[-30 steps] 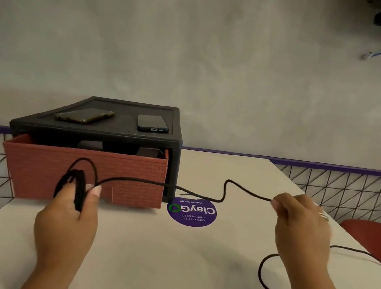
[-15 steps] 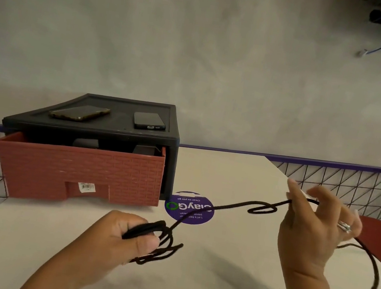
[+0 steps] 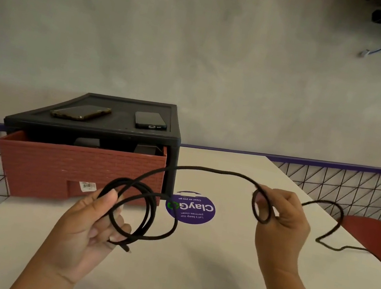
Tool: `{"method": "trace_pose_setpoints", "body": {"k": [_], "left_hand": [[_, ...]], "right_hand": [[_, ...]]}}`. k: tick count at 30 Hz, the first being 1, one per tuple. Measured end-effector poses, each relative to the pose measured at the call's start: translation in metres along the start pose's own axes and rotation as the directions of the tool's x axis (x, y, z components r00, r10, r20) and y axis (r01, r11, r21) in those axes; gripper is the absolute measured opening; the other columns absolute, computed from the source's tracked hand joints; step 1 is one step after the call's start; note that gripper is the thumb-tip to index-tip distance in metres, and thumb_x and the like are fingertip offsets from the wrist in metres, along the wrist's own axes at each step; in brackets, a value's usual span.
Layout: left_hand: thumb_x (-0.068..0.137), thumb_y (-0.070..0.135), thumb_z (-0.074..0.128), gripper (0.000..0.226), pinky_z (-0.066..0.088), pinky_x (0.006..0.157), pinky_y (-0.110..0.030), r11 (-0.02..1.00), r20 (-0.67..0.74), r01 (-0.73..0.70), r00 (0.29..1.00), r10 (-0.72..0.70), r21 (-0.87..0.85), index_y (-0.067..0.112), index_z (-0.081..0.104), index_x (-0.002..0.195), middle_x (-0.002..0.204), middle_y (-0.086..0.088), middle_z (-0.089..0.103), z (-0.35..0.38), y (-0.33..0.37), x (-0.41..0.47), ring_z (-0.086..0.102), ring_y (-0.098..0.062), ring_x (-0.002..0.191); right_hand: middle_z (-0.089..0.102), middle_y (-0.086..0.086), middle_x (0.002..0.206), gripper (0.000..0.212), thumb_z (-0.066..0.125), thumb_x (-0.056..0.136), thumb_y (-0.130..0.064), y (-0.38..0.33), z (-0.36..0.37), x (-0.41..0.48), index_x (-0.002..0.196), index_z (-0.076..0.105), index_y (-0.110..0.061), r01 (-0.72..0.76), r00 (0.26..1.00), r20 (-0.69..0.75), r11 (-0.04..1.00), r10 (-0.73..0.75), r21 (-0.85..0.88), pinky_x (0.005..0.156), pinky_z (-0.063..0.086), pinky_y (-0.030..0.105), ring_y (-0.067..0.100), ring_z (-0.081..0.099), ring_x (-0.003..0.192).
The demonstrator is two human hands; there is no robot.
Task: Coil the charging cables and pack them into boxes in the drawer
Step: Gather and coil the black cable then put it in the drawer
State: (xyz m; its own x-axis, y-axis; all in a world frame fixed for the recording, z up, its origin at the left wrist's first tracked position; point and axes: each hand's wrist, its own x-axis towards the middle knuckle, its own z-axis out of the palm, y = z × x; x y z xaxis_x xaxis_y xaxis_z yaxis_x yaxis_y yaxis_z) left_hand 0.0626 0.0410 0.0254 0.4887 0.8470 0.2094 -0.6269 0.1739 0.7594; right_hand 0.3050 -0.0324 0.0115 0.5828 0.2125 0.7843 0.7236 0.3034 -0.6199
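A black charging cable [image 3: 205, 170] stretches between both hands above the white table [image 3: 187, 271]. My left hand [image 3: 91, 226] grips several loose coils of it, with a plug end sticking out below the fingers. My right hand [image 3: 282, 221] pinches a small fresh loop; the loose tail runs on to the right and trails onto the table. Behind the left hand stands a black drawer unit [image 3: 100, 128] with its brick-red drawer [image 3: 73, 167] pulled open. Dark boxes [image 3: 88, 142] show inside the drawer, mostly hidden.
Two phones [image 3: 80, 112] [image 3: 150, 120] lie on top of the drawer unit. A round purple sticker [image 3: 191, 208] marks the table beside the drawer. A red chair [image 3: 377, 236] stands at the right edge. A grey wall rises behind the table.
My left hand rose from the table and turned palm-up, spreading the coils wider. My right hand closed on the cable and formed a small loop; the tail now trails to the right.
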Motion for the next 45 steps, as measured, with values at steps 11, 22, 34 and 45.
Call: {"method": "trace_pose_setpoints", "body": {"k": [11,22,34,45], "left_hand": [[0.023,0.037,0.095,0.062,0.035,0.036,-0.017,0.998,-0.127,0.039,0.991,-0.045,-0.053,0.012,0.056,0.065,0.032,0.01,0.023,-0.003,-0.01,0.011,0.022,-0.002,0.027],[0.021,0.035,0.095,0.052,0.034,0.034,-0.015,0.984,-0.178,-0.055,0.984,0.025,-0.167,0.015,0.063,0.057,0.032,0.008,0.032,-0.008,-0.01,0.015,0.024,-0.006,0.023],[0.021,0.033,0.09,0.044,0.035,0.038,-0.012,0.968,-0.302,-0.178,0.946,0.119,-0.176,0.017,0.065,0.054,0.036,0.008,0.037,-0.021,0.003,0.016,0.026,-0.009,0.025],[0.086,0.021,0.053,0.022,0.037,0.036,-0.015,0.997,-0.216,0.063,0.974,-0.069,-0.036,0.013,0.054,0.066,0.033,0.011,0.022,0.006,-0.02,0.013,0.017,-0.002,0.025]], "right_hand": [[0.068,-0.016,0.069,0.025,0.057,0.087,-0.005,-0.019,0.004,0.002,0.084,0.069,-0.027,-0.471,0.862,0.362,0.825,0.355,0.312,0.065,0.047,0.009,-0.001,0.055,0.063],[0.06,-0.004,0.059,0.022,0.049,0.094,-0.007,-0.011,0.008,-0.003,0.1,0.066,-0.02,-0.608,0.731,0.495,0.779,0.471,0.157,0.056,0.048,0.017,0.003,0.051,0.054],[0.05,-0.009,0.051,0.039,0.043,0.095,-0.003,0.024,-0.052,0.034,0.066,0.057,-0.027,-0.155,0.661,0.61,0.874,0.438,-0.461,0.05,0.029,0.021,0.01,0.04,0.053],[0.048,0.019,0.123,0.032,0.043,0.084,-0.008,0.023,-0.051,0.035,0.11,0.061,-0.01,-0.223,0.973,-0.201,0.708,0.117,-0.67,0.108,0.012,0.058,0.038,0.033,0.123]]}}
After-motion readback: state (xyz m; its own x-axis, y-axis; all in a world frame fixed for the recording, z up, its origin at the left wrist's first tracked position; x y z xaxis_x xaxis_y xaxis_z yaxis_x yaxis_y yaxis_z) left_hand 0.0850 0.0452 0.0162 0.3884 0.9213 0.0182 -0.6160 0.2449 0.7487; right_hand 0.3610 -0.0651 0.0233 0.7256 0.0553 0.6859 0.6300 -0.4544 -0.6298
